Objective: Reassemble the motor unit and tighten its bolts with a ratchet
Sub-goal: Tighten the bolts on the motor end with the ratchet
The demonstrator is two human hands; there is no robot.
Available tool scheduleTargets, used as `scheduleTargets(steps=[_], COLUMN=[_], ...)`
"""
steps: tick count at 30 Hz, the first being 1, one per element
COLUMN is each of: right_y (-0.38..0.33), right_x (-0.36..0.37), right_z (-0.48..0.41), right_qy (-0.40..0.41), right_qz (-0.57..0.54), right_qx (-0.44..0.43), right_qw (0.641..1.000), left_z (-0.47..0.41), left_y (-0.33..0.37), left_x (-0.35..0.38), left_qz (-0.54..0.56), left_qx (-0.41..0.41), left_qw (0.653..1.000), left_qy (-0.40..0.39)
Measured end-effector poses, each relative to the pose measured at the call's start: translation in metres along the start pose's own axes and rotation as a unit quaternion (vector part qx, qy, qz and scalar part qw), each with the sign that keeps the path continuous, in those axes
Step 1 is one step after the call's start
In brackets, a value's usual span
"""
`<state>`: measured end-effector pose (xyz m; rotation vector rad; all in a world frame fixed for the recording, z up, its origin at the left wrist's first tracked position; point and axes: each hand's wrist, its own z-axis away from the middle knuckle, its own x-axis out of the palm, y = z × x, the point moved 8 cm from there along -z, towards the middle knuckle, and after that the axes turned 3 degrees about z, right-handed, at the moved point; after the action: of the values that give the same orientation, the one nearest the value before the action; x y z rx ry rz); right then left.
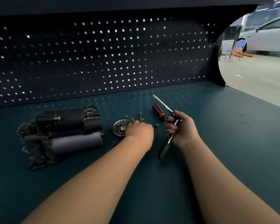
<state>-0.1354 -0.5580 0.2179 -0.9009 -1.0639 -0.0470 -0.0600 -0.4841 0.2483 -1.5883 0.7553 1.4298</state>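
The worktop (225, 143) runs widest right of the hands, out to its edge; a pegboard (103, 62) walls the back. At left lies the motor unit (61, 135), with its end cap (119, 126) apart just beside it. The left hand (140, 129) reaches over the loose bolts (140, 116), its fingers hidden, so I cannot tell their grip. The right hand (182, 129) has its fingers clenched round the ratchet (164, 147).

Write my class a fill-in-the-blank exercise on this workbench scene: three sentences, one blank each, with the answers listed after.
1. The right hand grips the ____.
2. The left hand reaches to the ____ beside the round cap.
3. The screwdriver has an orange and ____ handle.

Answers: ratchet; bolts; black.
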Motion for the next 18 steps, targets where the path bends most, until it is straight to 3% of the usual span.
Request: scheduleTargets(steps=[6, 10, 18], right_y=[0.004, 0.009, 0.006], right_x=[0.0, -0.005, -0.008], right_z=[-0.004, -0.008, -0.011], right_qy=[0.0, 0.016, 0.025], right_qz=[0.035, 0.064, 0.078], right_qx=[0.001, 0.003, -0.004], right_qw=[0.999, 0.998, 0.997], left_z=[0.004, 0.009, 0.004], left_y=[-0.024, -0.027, -0.016], left_x=[-0.007, 0.004, 0.005], left_qz=[0.04, 0.042, 0.086], left_qx=[-0.049, -0.085, -0.075], left_qw=[0.998, 0.995, 0.991], left_qy=[0.004, -0.039, -0.063])
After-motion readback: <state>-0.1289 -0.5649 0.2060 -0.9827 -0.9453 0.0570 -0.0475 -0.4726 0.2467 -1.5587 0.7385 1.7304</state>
